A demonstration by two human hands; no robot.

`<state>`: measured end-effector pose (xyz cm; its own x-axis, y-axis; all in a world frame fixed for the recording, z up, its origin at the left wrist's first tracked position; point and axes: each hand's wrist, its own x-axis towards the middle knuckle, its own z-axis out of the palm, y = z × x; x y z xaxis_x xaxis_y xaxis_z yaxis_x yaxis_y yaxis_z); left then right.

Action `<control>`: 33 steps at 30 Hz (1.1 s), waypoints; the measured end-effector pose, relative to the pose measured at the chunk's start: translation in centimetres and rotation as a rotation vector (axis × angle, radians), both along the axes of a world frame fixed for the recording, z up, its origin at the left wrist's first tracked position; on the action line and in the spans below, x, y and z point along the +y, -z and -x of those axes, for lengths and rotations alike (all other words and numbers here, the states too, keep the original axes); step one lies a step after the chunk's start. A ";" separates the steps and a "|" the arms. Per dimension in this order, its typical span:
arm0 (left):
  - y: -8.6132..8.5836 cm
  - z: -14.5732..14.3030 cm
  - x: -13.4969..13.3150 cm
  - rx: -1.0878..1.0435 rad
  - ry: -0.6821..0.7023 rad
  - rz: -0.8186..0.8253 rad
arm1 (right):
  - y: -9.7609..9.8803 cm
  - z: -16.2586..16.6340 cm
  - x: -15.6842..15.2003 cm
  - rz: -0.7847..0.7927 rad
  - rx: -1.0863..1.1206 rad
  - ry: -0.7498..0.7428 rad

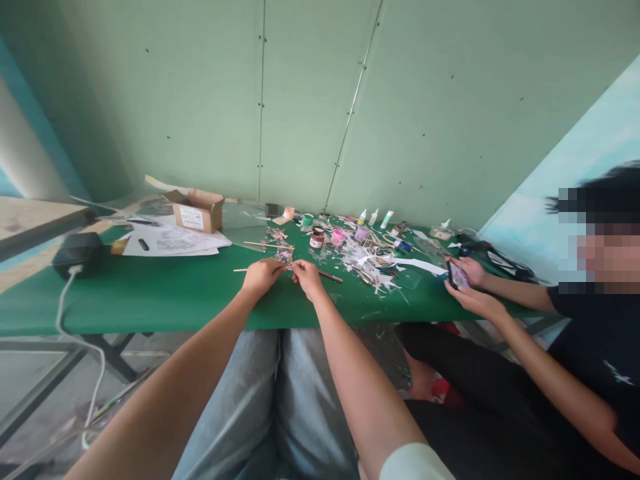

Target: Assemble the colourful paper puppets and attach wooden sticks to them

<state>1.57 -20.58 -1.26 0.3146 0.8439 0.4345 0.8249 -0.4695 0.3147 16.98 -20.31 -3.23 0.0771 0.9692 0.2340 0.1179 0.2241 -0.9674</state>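
My left hand point(263, 276) and my right hand point(307, 279) meet over the near part of the green table, fingertips closed in a pinch and almost touching. Whatever small thing they pinch is too tiny to make out. A thin pale stick point(241, 270) pokes out left of my left hand; whether it is held or lies beneath cannot be told. Just beyond the fingertips are small patterned pieces point(285, 255) and another pale stick point(270, 245). Right of my right hand lies a dark reddish stick point(331, 277), its near end hidden behind the hand.
Paint jars such as a dark red one point(317, 238) and a pink one point(338, 237) stand beyond, beside heaped paper scraps point(373, 263). Leftward are a cardboard box point(200, 212), printed sheets point(170, 241) and a black adapter point(79, 253). A person at right holds a phone point(458, 275).
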 end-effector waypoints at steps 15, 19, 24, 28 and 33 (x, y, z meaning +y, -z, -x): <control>0.0 -0.2 -0.1 -0.003 0.032 0.010 | 0.3 -0.3 0.0 0.008 0.031 0.007; -0.1 -0.1 -0.3 -0.004 -0.002 0.009 | 0.5 -0.2 0.0 0.016 0.029 0.013; -0.2 -0.5 -0.4 0.023 0.014 0.009 | 0.5 -0.2 0.2 0.012 0.037 0.022; -0.2 -0.5 -0.5 0.055 0.001 0.015 | 0.5 -0.3 0.2 0.002 0.037 0.012; -0.3 -0.3 -0.5 0.067 -0.009 0.012 | 0.5 -0.5 0.2 0.001 0.020 -0.015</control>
<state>1.83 -21.09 -1.00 0.3354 0.8518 0.4024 0.8484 -0.4588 0.2640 17.49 -20.15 -3.70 0.0670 0.9704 0.2320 0.0951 0.2253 -0.9696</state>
